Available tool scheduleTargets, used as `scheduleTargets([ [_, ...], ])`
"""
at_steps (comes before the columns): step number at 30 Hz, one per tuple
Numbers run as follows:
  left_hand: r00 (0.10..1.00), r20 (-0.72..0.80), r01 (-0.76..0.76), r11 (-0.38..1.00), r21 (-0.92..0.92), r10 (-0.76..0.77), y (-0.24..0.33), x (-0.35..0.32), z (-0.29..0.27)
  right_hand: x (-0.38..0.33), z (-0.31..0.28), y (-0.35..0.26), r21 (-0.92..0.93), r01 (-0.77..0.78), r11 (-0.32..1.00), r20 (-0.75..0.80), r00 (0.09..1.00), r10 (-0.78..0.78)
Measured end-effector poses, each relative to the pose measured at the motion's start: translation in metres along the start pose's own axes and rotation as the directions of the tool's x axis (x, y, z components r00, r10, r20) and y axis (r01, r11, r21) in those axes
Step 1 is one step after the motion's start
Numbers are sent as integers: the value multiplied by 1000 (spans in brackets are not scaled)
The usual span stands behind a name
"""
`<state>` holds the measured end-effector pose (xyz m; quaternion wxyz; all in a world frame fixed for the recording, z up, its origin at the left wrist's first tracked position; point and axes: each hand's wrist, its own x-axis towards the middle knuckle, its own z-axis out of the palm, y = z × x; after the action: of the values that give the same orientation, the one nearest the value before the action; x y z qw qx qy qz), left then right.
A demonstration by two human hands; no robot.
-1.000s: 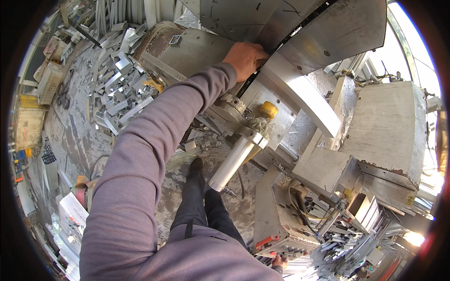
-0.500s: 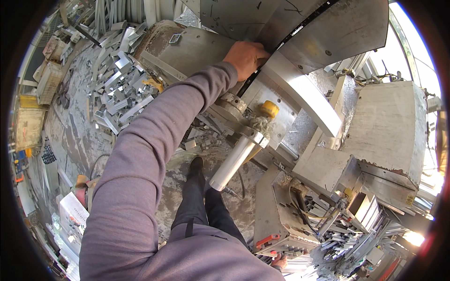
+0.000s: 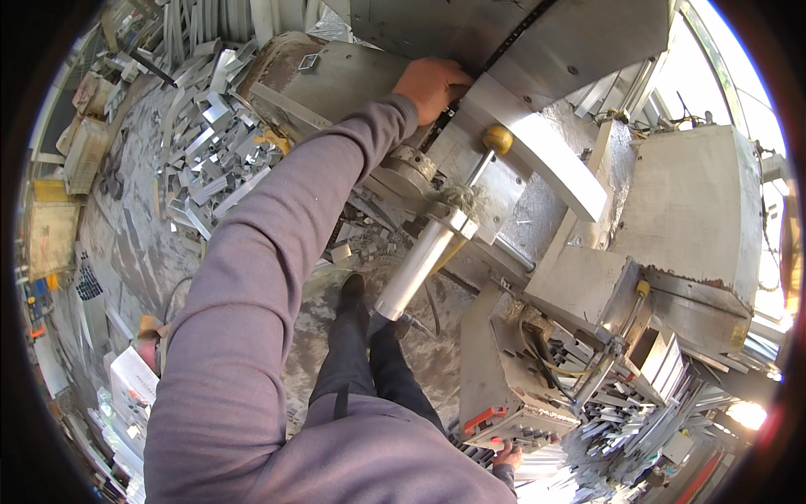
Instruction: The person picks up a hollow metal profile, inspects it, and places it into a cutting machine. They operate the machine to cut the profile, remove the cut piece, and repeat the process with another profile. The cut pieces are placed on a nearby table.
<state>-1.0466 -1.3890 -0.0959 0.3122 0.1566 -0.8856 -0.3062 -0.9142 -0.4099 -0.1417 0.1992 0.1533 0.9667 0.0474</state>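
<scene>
My left hand point(image 3: 432, 87) reaches across the machine bed to the upper end of a pale aluminium profile point(image 3: 546, 153). Its fingers are curled against that end, beside the saw slot; the fingertips are partly hidden. The profile lies at a slant, its far part under grey metal guard plates point(image 3: 550, 50). A yellow-tipped clamp pad point(image 3: 498, 139) on a thin rod stands out from a silver air cylinder point(image 3: 416, 269) and meets the profile's side or nearly so. Low in view, my right hand point(image 3: 508, 456) rests at a control box point(image 3: 504, 395) by a red button; its fingers are small and partly hidden.
A heap of aluminium offcuts point(image 3: 210, 143) lies on the floor at left. A big grey machine housing point(image 3: 684, 214) stands at right. More cut pieces point(image 3: 621, 437) are piled at lower right. My legs point(image 3: 344, 361) stand beneath the cylinder.
The yellow clamp pad has moved out from the cylinder toward the profile, baring its rod. My left hand stays at the profile's end, the right at the control box. The view has shifted slightly.
</scene>
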Motion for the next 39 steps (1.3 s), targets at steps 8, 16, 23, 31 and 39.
scheduleTargets([
  [8, 965, -110, 245, 968, 61, -237, 7, -26, -35, 14, 3, 33, 373, 255, 892, -96, 967, -236],
  [16, 831, -323, 518, 842, 151, -453, 97, -321, -117, 23, 22, 127, 493, 57, 868, -166, 986, 29],
  [23, 30, 146, 997, 18, -77, -989, 186, -743, -38, 4, 14, 115, 497, 396, 772, -298, 914, -276],
  [31, 424, 475, 869, 494, 26, -771, 256, -775, 26, -7, 11, 111, 290, 532, 795, -399, 823, -405],
  [39, 304, 274, 940, 239, -245, -913, 221, -685, -6, 2, 5, 138, 266, 526, 808, -330, 837, -436],
])
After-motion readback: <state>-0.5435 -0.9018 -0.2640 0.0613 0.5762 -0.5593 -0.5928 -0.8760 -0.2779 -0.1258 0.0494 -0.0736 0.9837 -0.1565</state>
